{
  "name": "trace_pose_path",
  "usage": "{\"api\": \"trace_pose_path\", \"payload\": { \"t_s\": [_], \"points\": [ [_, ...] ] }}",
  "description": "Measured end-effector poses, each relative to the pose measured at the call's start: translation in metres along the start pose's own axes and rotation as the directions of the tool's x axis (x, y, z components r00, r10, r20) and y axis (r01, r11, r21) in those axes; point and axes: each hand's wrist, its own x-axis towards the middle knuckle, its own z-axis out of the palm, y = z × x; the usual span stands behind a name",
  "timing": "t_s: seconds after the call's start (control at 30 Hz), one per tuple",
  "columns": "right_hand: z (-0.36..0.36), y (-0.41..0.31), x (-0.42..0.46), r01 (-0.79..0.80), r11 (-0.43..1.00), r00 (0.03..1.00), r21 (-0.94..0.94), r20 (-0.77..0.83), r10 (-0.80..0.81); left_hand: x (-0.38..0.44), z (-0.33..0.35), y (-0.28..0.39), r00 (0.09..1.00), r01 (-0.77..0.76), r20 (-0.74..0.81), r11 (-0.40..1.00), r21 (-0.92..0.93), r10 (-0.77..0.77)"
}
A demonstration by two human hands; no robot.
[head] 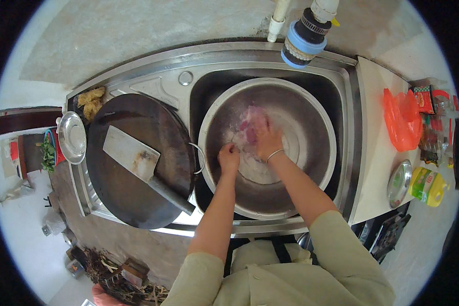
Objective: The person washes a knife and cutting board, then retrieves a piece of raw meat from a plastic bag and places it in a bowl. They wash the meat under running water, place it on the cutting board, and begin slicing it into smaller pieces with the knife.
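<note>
A large stainless steel basin (pixel 313 153) sits in the sink (pixel 331 88). Pinkish raw meat (pixel 251 134) lies in it, amid whitish matter that could be powder or cloudy liquid. My right hand (pixel 268 139), with a bangle at the wrist, is on the meat; motion blurs it, and its fingers partly cover the meat. My left hand (pixel 228 155) is inside the basin, left of the meat, with curled fingers. Whether it pinches something small cannot be made out. To the left, a cleaver (pixel 130 151) rests flat on a round cutting board (pixel 111 191) with a metal ring handle.
A pipe fitting with a blue-ringed faucet filter (pixel 304 42) hangs over the sink's back edge. On the right counter are a red plastic bag (pixel 402 120), a metal bowl (pixel 399 183) and a yellow-green bottle (pixel 426 186). Scrubbing fibre (pixel 91 102) and a metal dish (pixel 72 137) stand left.
</note>
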Motion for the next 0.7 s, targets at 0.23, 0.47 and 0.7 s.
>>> {"api": "trace_pose_path", "payload": {
  "t_s": [0.23, 0.47, 0.7],
  "points": [
    [-0.019, 0.007, 0.02, -0.607, 0.254, 0.793, 0.753, 0.556, 0.248, 0.0, -0.005, 0.016, 0.967, 0.167, 0.212, 0.978, -0.127, -0.138],
    [0.0, 0.033, -0.005, -0.608, 0.573, 0.766, 0.55, 0.597, 0.24, -0.003, -0.007, 0.016, 0.793, 0.581, 0.602, 0.413, -0.702, -0.092],
    [0.074, 0.047, -0.01, -0.219, 0.901, 0.97, 0.374, -0.012, 0.241, 0.005, 0.012, 0.0, 0.887, 0.29, 0.401, 0.952, -0.097, -0.229]
  ]
}}
